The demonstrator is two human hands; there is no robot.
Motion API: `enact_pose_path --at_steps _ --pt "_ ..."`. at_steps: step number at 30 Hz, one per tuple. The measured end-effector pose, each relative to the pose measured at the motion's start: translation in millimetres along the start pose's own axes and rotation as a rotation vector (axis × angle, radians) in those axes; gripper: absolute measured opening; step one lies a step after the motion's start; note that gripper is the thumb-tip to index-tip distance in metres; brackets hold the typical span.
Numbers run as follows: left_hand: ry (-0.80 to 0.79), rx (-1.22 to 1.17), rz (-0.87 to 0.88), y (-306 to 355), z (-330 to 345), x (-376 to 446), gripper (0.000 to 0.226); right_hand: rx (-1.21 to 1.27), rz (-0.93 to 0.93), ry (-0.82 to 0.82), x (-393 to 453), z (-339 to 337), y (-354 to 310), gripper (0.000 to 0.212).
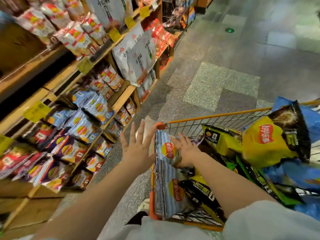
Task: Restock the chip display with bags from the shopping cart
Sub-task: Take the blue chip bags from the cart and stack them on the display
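Observation:
An orange wire shopping cart [216,116] stands at the lower right, full of chip bags. A light-blue striped chip bag [164,153] stands upright against the cart's left wall. My left hand [138,146] is spread with straight fingers just outside the cart's left corner, beside that bag. My right hand [186,149] reaches into the cart with its fingers extended, resting on the blue bag's front face. A big yellow and black chip bag [270,142] lies on top at the right. The chip display [83,122] fills the left, with blue, purple and red bags.
Wooden shelves with yellow price tags [35,111] run along the left. White snack bags [138,54] hang at the shelf end. Grey stone floor [225,66] stretches ahead. A blue bag [311,118] lines the cart's right side. My shoe [143,205] shows beside the cart.

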State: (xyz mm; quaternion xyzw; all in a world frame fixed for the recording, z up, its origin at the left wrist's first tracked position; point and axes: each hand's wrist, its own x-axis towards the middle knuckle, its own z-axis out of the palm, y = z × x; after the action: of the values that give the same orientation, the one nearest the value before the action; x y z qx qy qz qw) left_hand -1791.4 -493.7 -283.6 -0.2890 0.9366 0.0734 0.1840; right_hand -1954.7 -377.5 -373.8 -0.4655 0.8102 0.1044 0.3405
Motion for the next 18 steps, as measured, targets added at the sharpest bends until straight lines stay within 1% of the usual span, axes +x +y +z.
enact_pose_path --at_steps 4,9,14,16,18 --pt "-0.003 0.038 -0.055 3.8 2.7 -8.4 0.086 -0.053 -0.065 0.007 14.5 4.5 -2.4 0.115" --pt "0.019 0.078 -0.112 6.8 5.9 -17.7 0.086 -0.103 -0.110 0.008 27.2 12.4 -7.1 0.107" --pt "0.070 0.079 -0.161 1.7 13.7 -26.0 0.091 -0.032 -0.107 0.041 32.9 18.0 -10.7 0.094" --pt "0.094 0.070 -0.171 -2.0 17.2 -29.0 0.090 -0.026 -0.114 0.055 28.7 16.4 -12.4 0.094" --pt "0.083 0.085 -0.178 -4.5 19.7 -30.4 0.090 -0.002 -0.121 0.081 24.4 15.9 -11.1 0.093"
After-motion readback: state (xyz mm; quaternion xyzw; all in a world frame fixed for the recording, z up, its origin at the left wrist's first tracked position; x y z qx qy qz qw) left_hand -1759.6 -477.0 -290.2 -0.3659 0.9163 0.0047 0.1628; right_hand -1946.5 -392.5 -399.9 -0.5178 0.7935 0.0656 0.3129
